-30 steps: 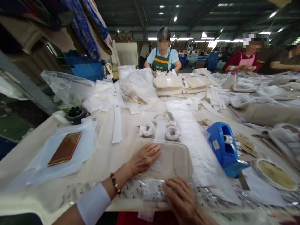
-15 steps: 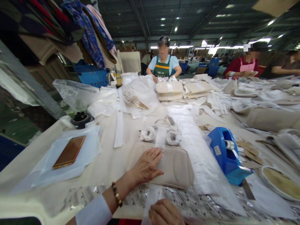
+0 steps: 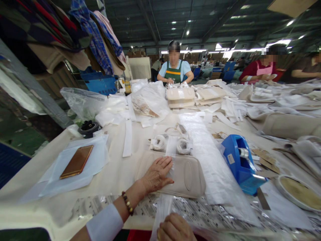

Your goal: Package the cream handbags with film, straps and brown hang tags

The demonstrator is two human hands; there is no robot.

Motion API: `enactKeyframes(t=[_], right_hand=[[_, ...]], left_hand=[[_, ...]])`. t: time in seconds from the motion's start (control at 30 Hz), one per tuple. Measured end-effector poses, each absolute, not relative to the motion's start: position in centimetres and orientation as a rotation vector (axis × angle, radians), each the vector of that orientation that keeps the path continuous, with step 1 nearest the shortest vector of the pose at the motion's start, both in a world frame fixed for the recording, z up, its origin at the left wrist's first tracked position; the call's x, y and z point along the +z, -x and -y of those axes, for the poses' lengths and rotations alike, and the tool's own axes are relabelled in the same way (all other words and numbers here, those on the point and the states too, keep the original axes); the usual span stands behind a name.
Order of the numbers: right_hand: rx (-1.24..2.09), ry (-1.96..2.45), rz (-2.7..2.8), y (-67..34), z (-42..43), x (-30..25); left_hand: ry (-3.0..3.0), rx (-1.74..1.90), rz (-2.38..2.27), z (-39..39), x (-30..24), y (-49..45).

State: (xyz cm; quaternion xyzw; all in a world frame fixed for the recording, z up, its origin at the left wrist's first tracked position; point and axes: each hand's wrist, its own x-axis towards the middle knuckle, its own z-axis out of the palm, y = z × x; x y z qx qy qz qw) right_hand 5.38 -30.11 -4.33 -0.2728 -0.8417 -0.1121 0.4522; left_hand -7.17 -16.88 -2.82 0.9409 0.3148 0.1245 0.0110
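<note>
Busy tabletop [image 3: 120,174] all around me. My left hand [image 3: 156,174] lies flat and open on the beige pad [image 3: 187,175] just in front of me, pressing it down. My right hand [image 3: 175,229] has its grip closed on a clear strip [image 3: 163,207] that runs up over the pad. I think I'm pulling the strip tight, so the pad must not slide.

table [image 3: 117,174] | phone [image 3: 76,161] | tape dispenser [image 3: 239,164] | beige pad [image 3: 185,174]
</note>
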Motion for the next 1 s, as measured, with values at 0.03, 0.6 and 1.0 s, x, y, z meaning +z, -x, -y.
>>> enactKeyframes(t=[0.03, 0.6, 1.0], right_hand=[[-0.243, 0.648, 2.107, -5.7, 29.7, -3.3], [0.226, 1.080, 2.037, -10.1, 16.5, -1.1], [0.063, 1.273, 2.006, -9.3, 16.6, -4.2]], left_hand=[[-2.936, 0.401, -0.981, 16.9, -2.8, 7.2], [-2.915, 0.605, -0.701, 17.3, -4.4, 8.5], [-2.593, 0.874, -0.644, 18.3, -2.1, 8.9]])
